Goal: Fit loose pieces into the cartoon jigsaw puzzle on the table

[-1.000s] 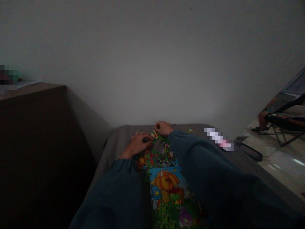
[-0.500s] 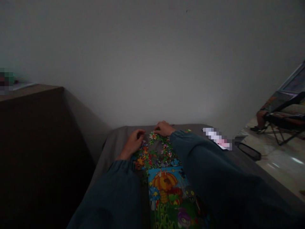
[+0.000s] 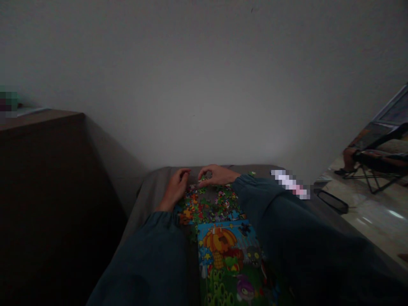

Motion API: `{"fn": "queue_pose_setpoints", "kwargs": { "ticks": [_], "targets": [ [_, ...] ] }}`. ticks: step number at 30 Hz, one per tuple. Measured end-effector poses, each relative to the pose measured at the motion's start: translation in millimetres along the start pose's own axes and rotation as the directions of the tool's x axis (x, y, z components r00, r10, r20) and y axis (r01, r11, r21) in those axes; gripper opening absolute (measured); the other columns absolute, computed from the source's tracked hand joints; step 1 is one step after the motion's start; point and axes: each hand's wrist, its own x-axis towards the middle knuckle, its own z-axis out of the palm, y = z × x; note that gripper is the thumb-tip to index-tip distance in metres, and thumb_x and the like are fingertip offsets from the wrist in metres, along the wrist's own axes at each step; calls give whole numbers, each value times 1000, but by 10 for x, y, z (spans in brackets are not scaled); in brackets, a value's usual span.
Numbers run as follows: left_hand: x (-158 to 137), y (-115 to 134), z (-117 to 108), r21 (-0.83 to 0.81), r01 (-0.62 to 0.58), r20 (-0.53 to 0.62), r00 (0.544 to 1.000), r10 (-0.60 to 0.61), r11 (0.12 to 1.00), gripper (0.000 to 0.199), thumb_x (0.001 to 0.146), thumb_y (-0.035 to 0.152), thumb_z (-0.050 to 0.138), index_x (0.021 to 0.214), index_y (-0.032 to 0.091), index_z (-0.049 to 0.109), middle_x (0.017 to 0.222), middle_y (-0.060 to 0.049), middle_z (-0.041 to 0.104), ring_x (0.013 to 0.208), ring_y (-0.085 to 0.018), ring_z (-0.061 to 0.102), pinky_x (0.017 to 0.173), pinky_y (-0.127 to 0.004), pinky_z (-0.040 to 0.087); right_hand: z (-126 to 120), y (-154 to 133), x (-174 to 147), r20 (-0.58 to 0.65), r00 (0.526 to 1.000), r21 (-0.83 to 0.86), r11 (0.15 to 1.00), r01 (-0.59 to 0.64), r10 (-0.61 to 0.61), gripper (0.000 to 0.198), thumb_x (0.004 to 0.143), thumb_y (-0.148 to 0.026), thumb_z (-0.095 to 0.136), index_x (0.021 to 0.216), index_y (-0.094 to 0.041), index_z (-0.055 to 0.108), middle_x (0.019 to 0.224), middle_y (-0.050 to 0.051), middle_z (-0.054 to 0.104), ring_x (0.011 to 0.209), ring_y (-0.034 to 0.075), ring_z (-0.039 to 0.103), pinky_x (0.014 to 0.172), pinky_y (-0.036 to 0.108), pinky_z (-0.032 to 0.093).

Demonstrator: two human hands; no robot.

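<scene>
Many loose jigsaw pieces (image 3: 194, 208) in orange, green, red and blue lie spread over the grey cloth. My left hand (image 3: 176, 187) is at their far left edge, fingers curled in; whatever it may hold is too small and dark to make out. Just right of it, my right hand (image 3: 218, 174) reaches in over the far pieces, with thumb and fingertips drawn together on what looks like a small puzzle piece. Nearer to me lies a colourful picture sheet (image 3: 223, 250) showing a pumpkin house and cartoon figures, partly covered by my right sleeve.
A grey cloth-covered surface (image 3: 153, 182) meets a plain wall (image 3: 204, 85). At left stands a dark cabinet (image 3: 47, 170). A blurred-out white item (image 3: 290, 183) and a dark-rimmed object (image 3: 333, 201) lie right. Beyond, a person's leg (image 3: 349, 157) shows by a folding chair (image 3: 379, 159).
My right hand has shifted left and slightly nearer, its thumb and fingers now rounded toward each other. My left hand has moved a little left and its fingers have drawn closer together.
</scene>
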Motion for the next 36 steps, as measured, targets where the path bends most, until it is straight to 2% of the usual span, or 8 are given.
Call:
{"fn": "queue_pose_setpoints", "kwargs": {
  "ticks": [3,8,14,20,26,30,34,36],
  "targets": [
    [-2,24,-9,-1,18,-25,1000,-18,1000,37,89,34,35,110,16,59,104,-8,66,101,-21,59,91,-35,43,47,-20,-11,27,1000,-92,996,17,-15,28,85,-38,60,105,-19,67,107,6,66,103,19,56,92,33,39],
    [-5,22,-13,3,27,3,1000,-27,1000,36,90,35,35,108,18,61,99,-5,67,96,-21,60,87,-34,44,86,48,-1,86,995,-280,959,-32,58,32,84,-37,60,112,-24,66,113,10,63,110,28,50,93,43,35],
    [-3,20,-15,8,26,29,999,-26,1000,35,89,34,36,104,18,63,96,-5,67,96,-21,60,87,-33,43,-10,-67,-38,124,991,-414,910,1,55,28,80,-37,62,99,-18,70,107,14,63,108,30,47,91,43,34],
    [-19,58,-22,4,23,23,999,-23,1000,35,89,33,35,105,17,62,96,-5,67,96,-21,60,85,-32,45,10,-239,-96,59,998,-413,909,50,-27,31,88,-34,48,103,-19,70,115,13,59,110,29,43,93,44,31],
    [-15,50,-25,13,16,28,999,-17,1000,35,88,34,36,103,18,64,95,-5,68,94,-20,61,84,-32,46,-1,-215,-144,28,999,-346,938,29,-21,24,85,-30,52,95,-19,71,98,8,67,97,23,53,88,35,38],
    [-13,39,-24,20,21,43,999,-22,1000,34,88,35,38,103,19,64,97,-5,69,94,-21,62,84,-32,46,-89,-144,-179,50,998,-340,940,-9,27,21,76,-35,65,82,-17,74,84,10,68,90,25,57,83,35,40],
    [-9,48,-26,29,22,51,998,-23,999,34,87,35,39,101,18,65,97,-5,69,94,-22,62,84,-33,46,-8,-153,-113,-7,999,-339,939,-53,54,40,82,-46,58,107,-16,68,106,14,65,106,30,52,91,41,39],
    [-5,49,-28,35,20,51,998,-22,999,34,87,35,39,101,17,65,96,-6,69,94,-22,62,84,-33,46,89,-179,-59,-6,998,-325,944,-60,62,38,85,-44,56,110,-16,65,110,14,63,109,28,52,92,42,39]
  ]
}}
